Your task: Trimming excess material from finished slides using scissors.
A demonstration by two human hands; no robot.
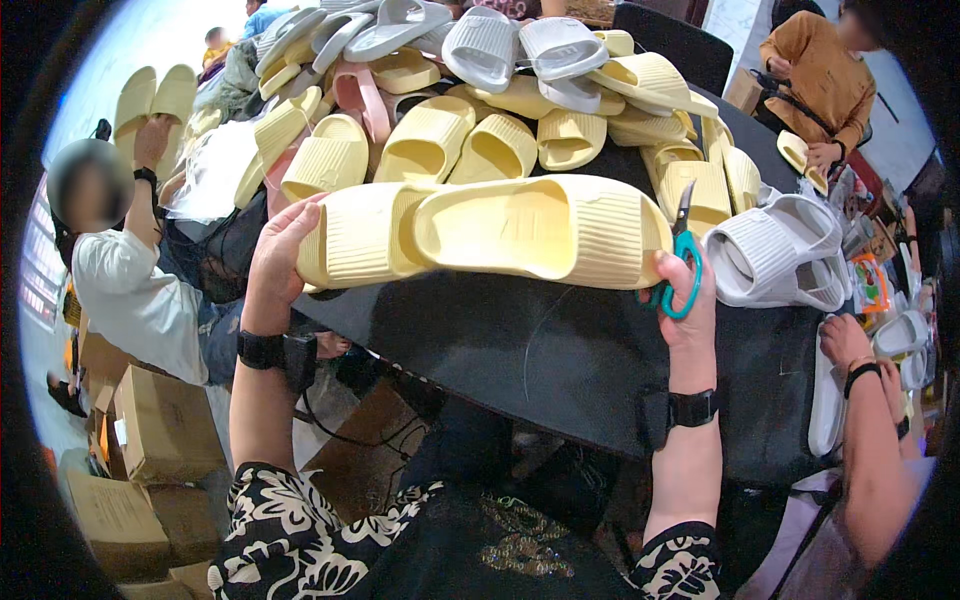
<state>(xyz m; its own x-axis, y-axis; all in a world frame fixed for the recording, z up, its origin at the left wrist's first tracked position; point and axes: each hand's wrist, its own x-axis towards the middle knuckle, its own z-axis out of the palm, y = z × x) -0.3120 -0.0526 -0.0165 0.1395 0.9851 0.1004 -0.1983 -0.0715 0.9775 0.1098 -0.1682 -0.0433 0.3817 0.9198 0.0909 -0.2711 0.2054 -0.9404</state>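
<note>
Stretched sideways between my hands, above the black table, is a pair of pale yellow slide sandals (pixel 500 228) laid end to end and overlapping. My left hand (pixel 283 240) grips the left end, thumb on top. At the right end my right hand (pixel 688 290) pinches the sole and also carries teal-handled scissors (pixel 682 262), their blades pointing up beside the sandal. Just beyond lies a heap of yellow slides (pixel 425 140), with grey slides (pixel 480 45) on top and a pink slide (pixel 362 95) among them.
Light grey slides (pixel 770 250) sit on the black table (pixel 560 350) to the right. A co-worker at left raises yellow slides (pixel 155 100); another person's arm (pixel 865 400) reaches in at right, beside a grey slide. Someone in brown (pixel 820 75) works at far right. Cardboard boxes (pixel 165 425) stand lower left.
</note>
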